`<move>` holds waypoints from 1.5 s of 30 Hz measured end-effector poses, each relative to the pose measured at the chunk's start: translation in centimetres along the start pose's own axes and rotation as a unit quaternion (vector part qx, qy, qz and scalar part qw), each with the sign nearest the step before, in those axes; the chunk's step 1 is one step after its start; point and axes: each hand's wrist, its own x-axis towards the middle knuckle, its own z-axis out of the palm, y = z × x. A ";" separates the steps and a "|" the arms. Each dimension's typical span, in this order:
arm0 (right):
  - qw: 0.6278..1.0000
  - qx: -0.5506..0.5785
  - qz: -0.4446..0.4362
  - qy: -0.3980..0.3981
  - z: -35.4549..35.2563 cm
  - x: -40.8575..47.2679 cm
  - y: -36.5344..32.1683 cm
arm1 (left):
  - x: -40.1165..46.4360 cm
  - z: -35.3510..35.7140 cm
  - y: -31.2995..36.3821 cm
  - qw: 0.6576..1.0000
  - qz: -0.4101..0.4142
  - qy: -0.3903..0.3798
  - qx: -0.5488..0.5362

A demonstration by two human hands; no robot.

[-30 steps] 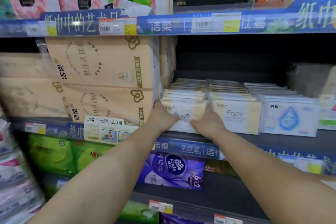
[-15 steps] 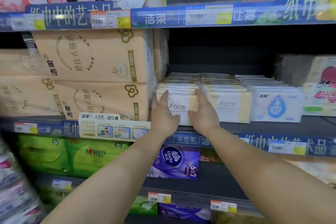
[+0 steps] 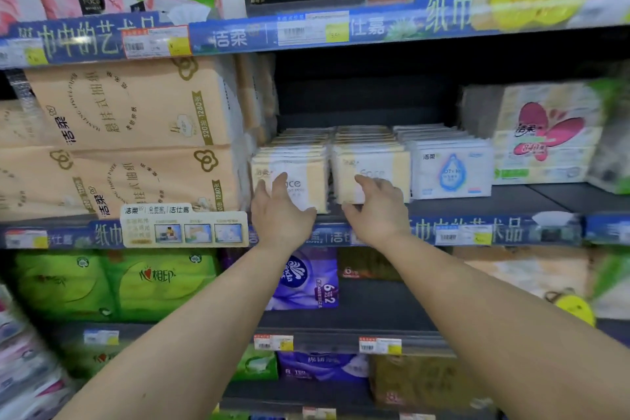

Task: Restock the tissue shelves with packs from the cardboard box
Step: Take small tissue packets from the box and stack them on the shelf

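Two rows of small cream "Face" tissue packs stand on the middle shelf [image 3: 531, 196]. My left hand [image 3: 280, 215] reaches up with straight fingers that touch the front of the left Face row [image 3: 306, 181]. My right hand [image 3: 376, 213] rests its fingers on the front of the right Face row [image 3: 385, 164], thumb low by the shelf lip. Neither hand carries a pack. The cardboard box is out of view.
Big beige packs [image 3: 129, 106] press against the Face rows on the left, and white-and-blue packs [image 3: 450, 170] and flower-print packs [image 3: 545, 136] sit to the right. A dark gap opens above the small packs. Below are a purple pack [image 3: 306, 280] and green packs [image 3: 102, 283].
My hands had flanked the left Face row. The right hand has shifted right onto the second row, and the left hand now lies on the left row's front.
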 end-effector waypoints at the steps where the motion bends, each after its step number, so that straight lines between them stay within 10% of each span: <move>1: 1.000 -0.023 0.005 -0.010 -1.0 -0.6 1.2 | -0.8 0.4 0.9 1.000 0.002 -0.006 0.015; 10: 0.978 -0.173 0.111 -0.030 -15.7 -11.1 19.8 | -14.9 11.8 16.9 0.954 0.185 -0.177 0.158; 21: 0.907 -0.230 0.351 0.039 -35.0 -27.1 42.0 | -35.4 28.7 40.9 0.843 0.420 -0.327 0.081; 45: 0.758 -0.198 0.601 0.157 -57.3 -31.7 88.6 | -55.0 68.6 80.0 0.651 0.585 -0.482 0.048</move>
